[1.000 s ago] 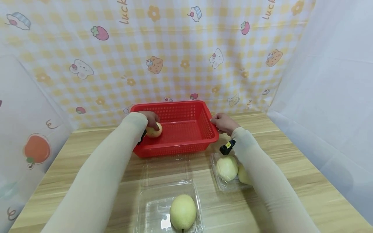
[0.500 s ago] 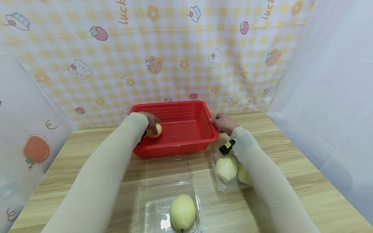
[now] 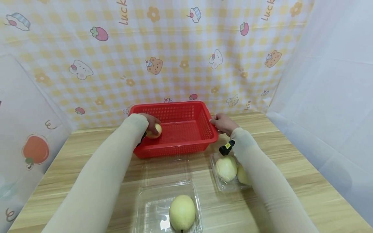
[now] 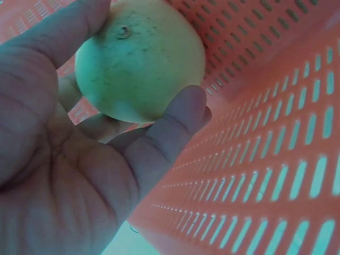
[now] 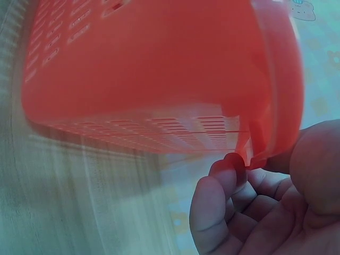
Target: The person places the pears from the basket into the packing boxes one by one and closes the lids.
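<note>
A pale yellow pear point(image 3: 154, 132) sits at the left end of a red plastic basket point(image 3: 180, 131). My left hand point(image 3: 150, 121) reaches into the basket and grips that pear. In the left wrist view the thumb and fingers curl round the pear point(image 4: 146, 64), whose small stem pit shows, close to the slotted basket wall point(image 4: 255, 154). At the basket's right end, my right hand point(image 3: 224, 123) holds the rim. The right wrist view has thumb and fingertips pinching the rim of the basket point(image 5: 175, 69) from outside, with other fingers curled loosely below.
In front lies an opened clear plastic box point(image 3: 154, 210) with one pear point(image 3: 182, 212) inside. Right of it, a clear tray point(image 3: 220, 187) holds pears point(image 3: 226, 168), partly covered by my right forearm. A patterned curtain point(image 3: 180, 48) hangs behind the wooden table point(image 3: 291, 168).
The left hand's fingers shift slightly on the pear. The basket, right hand and other pears stay where they were.
</note>
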### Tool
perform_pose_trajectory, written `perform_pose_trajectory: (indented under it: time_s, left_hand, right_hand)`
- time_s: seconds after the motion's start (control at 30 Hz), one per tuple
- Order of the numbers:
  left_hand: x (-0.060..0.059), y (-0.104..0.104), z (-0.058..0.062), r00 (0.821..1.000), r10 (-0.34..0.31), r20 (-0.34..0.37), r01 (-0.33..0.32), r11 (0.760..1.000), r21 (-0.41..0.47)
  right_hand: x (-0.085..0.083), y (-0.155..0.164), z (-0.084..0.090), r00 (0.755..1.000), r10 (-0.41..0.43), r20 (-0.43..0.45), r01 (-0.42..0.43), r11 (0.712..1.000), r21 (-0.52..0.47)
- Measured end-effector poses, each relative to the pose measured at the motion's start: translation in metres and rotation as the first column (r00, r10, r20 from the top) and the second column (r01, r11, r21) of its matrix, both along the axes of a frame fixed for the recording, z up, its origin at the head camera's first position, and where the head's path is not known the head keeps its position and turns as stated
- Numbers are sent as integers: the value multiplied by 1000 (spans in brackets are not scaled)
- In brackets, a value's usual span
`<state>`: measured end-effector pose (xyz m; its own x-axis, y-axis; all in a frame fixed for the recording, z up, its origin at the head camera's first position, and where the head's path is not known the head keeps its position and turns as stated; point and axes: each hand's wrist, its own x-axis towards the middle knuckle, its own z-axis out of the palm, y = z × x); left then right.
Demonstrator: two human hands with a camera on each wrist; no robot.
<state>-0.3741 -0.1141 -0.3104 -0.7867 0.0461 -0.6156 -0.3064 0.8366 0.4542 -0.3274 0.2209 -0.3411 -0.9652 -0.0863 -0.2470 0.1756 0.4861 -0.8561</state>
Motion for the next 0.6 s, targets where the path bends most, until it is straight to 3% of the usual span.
perform_pose_trajectory:
  time_s: [0.37,0.6]
  left_hand:
    - [6,0,2,1000,-4,-2,4,1000,9]
    - [-2,-1,-4,997,-82,-8,82,997,-9]
  right_hand:
    - [-1,2,-3,1000,4,-13,-4,1000,7]
    - [-2,1,-3,1000,3,-22,-3,999,34]
